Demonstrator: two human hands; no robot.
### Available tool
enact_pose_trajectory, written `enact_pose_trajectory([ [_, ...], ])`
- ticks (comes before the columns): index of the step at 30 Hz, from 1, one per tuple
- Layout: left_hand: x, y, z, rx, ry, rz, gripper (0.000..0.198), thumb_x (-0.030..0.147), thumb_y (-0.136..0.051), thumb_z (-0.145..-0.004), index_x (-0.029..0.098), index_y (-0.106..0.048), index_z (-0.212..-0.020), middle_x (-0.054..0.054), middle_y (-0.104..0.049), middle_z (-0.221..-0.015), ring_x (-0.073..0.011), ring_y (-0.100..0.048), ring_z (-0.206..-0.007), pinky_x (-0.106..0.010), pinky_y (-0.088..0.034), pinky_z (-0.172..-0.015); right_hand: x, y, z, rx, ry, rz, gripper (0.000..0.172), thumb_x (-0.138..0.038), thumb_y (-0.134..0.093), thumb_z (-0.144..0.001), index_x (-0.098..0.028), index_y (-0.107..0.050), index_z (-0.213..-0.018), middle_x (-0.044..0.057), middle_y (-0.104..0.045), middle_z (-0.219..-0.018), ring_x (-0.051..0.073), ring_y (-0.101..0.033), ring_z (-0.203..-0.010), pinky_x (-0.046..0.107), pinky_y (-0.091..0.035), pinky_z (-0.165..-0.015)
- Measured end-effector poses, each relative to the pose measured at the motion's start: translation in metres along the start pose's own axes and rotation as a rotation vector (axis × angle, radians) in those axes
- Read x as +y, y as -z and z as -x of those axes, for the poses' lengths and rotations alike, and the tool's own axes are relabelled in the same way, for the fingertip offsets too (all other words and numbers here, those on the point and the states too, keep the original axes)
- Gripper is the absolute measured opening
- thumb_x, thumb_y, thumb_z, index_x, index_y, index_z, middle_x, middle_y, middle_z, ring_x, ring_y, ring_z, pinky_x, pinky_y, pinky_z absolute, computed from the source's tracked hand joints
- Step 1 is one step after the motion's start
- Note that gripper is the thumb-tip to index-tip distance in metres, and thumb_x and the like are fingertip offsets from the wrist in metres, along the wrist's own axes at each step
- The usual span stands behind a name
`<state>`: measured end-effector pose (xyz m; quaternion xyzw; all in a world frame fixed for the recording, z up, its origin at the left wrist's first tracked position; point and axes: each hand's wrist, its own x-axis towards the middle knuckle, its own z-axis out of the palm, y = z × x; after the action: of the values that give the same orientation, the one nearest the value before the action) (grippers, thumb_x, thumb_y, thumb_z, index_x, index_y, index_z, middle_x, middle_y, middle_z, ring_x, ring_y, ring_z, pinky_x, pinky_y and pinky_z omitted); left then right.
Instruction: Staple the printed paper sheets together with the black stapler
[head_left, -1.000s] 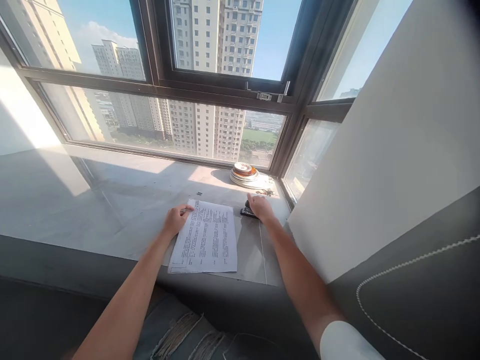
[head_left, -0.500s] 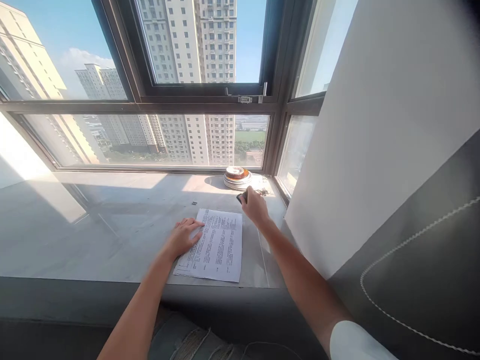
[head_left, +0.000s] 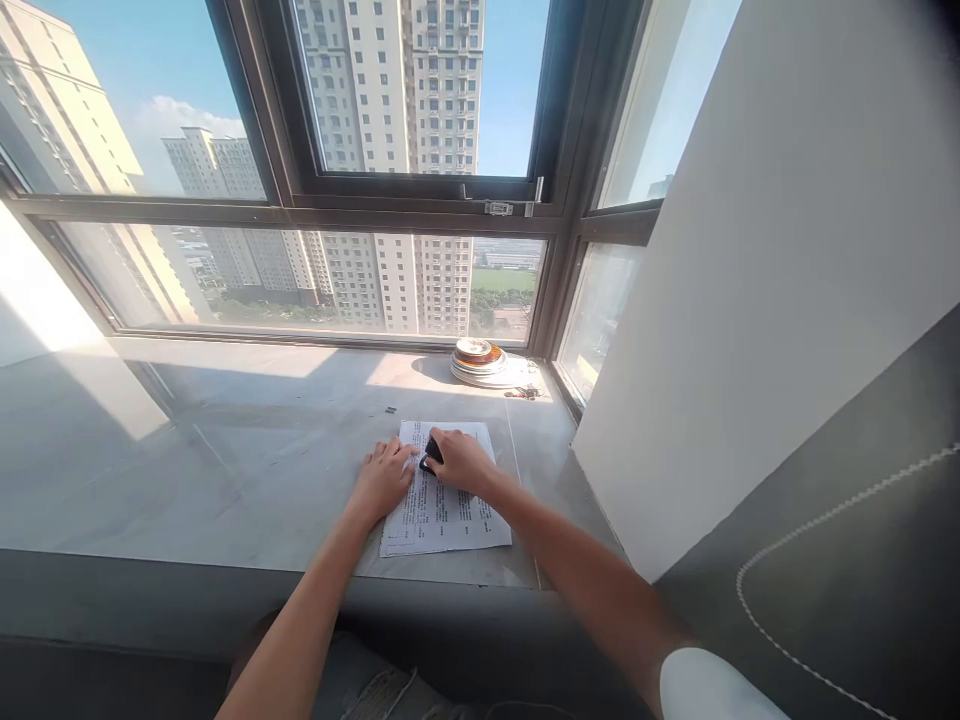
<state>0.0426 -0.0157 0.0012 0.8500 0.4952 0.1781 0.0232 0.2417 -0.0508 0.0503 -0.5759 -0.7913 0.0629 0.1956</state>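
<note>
A printed sheet of paper (head_left: 450, 520), perhaps more than one in a stack, lies on the window sill in front of me. My left hand (head_left: 386, 475) rests flat on its left edge, fingers stretched out. Over the upper part of the page, my right hand (head_left: 459, 462) is closed around a small black stapler (head_left: 433, 455). The stapler's jaws point left, close to the fingertips of my left hand. My right fingers hide much of it, and I cannot tell whether paper is between the jaws.
A stack of plates (head_left: 480, 365) stands by the window, with a small cluttered dark item (head_left: 523, 393) beside it. Two short dark strips (head_left: 390, 409) lie beyond the paper. A white wall (head_left: 720, 300) slants along the right, and a beaded cord (head_left: 817, 520) hangs there.
My right hand has come left and nearer with the stapler, from beside the plates to over the paper. The paper has shifted slightly right and turned a little under my left hand.
</note>
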Motion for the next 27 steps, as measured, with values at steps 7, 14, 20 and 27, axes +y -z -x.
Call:
enact_pose_trajectory([
  [7,-0.005,-0.003,-0.002,0.023,-0.077,0.067,0.036,0.023,-0.041,-0.101,0.022,-0.07,-0.123,-0.013,-0.067,-0.118,-0.0314,-0.056,-0.112,-0.044,-0.045,-0.094,0.021,-0.009,-0.014,0.031,-0.009,-0.341,0.06,-0.052,-0.029,-0.112,-0.02,-0.063,-0.073,0.004,-0.067,-0.075,0.018,-0.058,-0.073,0.029,-0.034,-0.067],
  [14,-0.024,-0.014,-0.008,0.083,-0.025,0.383,0.039,0.028,-0.04,-0.098,0.019,-0.072,-0.119,-0.012,-0.072,-0.119,-0.0301,-0.062,-0.112,-0.044,-0.049,-0.099,0.04,-0.018,-0.013,0.156,-0.049,-0.545,0.074,-0.061,-0.019,-0.111,-0.021,-0.073,-0.08,0.005,-0.07,-0.083,0.019,-0.062,-0.08,0.029,-0.04,-0.073],
  [20,-0.044,-0.024,-0.016,0.165,0.162,0.728,0.042,0.032,-0.041,-0.09,0.016,-0.07,-0.115,-0.013,-0.076,-0.115,-0.0276,-0.072,-0.107,-0.04,-0.057,-0.092,0.035,-0.022,-0.007,0.225,0.024,-0.491,0.072,-0.054,-0.014,-0.111,-0.022,-0.068,-0.075,0.004,-0.066,-0.078,0.019,-0.058,-0.076,0.03,-0.038,-0.07],
  [27,-0.043,-0.024,-0.016,0.224,0.197,0.901,0.037,0.041,-0.046,-0.087,0.017,-0.071,-0.101,-0.014,-0.077,-0.105,-0.0265,-0.075,-0.097,-0.042,-0.059,-0.09,0.055,-0.011,-0.002,0.101,0.008,-0.533,0.042,-0.05,-0.044,-0.1,-0.021,-0.071,-0.087,0.004,-0.07,-0.088,0.019,-0.06,-0.079,0.03,-0.044,-0.075],
])
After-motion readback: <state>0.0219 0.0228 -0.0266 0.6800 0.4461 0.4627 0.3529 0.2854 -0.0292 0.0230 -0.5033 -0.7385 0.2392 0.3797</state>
